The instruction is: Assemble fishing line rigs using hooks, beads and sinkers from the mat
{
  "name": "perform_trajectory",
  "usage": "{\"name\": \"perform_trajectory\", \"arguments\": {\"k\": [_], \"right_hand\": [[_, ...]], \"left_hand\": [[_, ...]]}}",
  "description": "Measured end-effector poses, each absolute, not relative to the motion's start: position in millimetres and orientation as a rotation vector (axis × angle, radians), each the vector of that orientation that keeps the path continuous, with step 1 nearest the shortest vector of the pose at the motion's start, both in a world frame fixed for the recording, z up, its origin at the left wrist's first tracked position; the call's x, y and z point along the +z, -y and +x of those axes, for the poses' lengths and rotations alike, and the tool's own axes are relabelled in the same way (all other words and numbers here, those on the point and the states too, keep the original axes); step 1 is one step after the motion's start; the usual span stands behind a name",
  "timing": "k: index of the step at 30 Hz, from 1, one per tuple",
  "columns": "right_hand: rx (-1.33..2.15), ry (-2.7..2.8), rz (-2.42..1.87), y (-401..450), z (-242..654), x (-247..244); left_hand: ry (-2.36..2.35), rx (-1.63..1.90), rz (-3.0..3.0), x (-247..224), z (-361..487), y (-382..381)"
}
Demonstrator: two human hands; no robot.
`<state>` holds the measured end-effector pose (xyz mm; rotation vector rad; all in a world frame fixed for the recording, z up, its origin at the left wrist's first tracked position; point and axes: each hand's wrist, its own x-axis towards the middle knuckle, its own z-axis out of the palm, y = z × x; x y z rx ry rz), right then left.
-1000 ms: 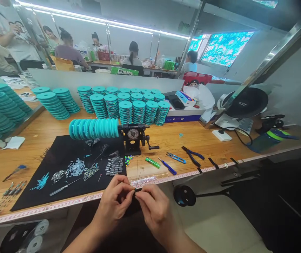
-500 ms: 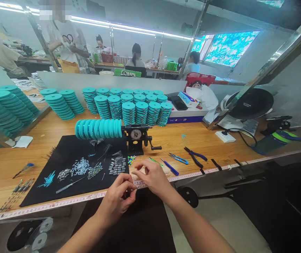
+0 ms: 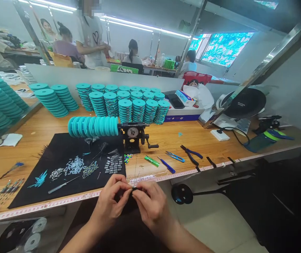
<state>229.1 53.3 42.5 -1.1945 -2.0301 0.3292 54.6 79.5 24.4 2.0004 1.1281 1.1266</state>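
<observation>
My left hand (image 3: 113, 197) and my right hand (image 3: 152, 202) meet at the table's front edge, thumbs and forefingers pinched close together. Between the fingertips is a small dark piece (image 3: 134, 189) with thin wire or line rising from it; its exact shape is too small to tell. Both hands seem to grip it. Just beyond them lie colored beads (image 3: 127, 159) and a green tube (image 3: 152, 161). Left of the hands, a black mat (image 3: 87, 188) bears grey cylinders (image 3: 113, 164), clear pieces (image 3: 74, 165) and blue strips (image 3: 38, 179).
A hand-cranked winder (image 3: 133, 135) holds a row of turquoise spools (image 3: 94, 126). More spool stacks (image 3: 125, 110) stand behind it. To the right lie a blue screwdriver (image 3: 167, 166), snips (image 3: 176, 156) and pliers (image 3: 191, 154). Several people sit or stand in the background.
My right hand has come down toward me, and its fingertips now meet those of my left hand. The green tube shows fully. The view has shifted, and the standing person appears farther right.
</observation>
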Motion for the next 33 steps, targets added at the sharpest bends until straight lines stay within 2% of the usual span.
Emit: {"name": "perform_trajectory", "arguments": {"k": [4, 10, 13, 18, 19, 23, 24, 25, 29, 31, 33], "right_hand": [[0.611, 2.189, -1.179, -93, 233, 53], [0.871, 2.245, -1.156, -145, 227, 52], [0.827, 2.177, -1.223, -139, 228, 59], [0.475, 1.660, -1.403, -86, 233, 62], [0.515, 1.561, -1.424, -76, 233, 58], [1.148, 1.416, -1.335, -49, 223, 35], [1.193, 1.447, -1.297, -46, 220, 31], [1.130, 1.526, -1.272, -43, 218, 29], [0.410, 1.959, -1.155, -46, 221, 35], [0.366, 2.086, -1.114, -59, 225, 43], [0.511, 2.145, -1.155, -79, 226, 48]], "left_hand": [[-0.980, 1.119, 2.321, 21, 46, -89], [-0.854, 1.072, 2.374, 18, 47, -100], [-0.962, 1.127, 2.260, 22, 55, -95], [-1.151, 1.173, 1.890, 26, 64, -82], [-1.158, 1.183, 1.793, 26, 64, -81], [-1.147, 1.186, 1.650, 24, 62, -78], [-1.147, 1.180, 1.661, 23, 61, -78], [-1.150, 1.178, 1.681, 23, 60, -78], [-1.151, 1.163, 1.940, 22, 54, -79], [-1.109, 1.157, 2.136, 21, 49, -82], [-1.029, 1.150, 2.277, 19, 44, -86]]}}
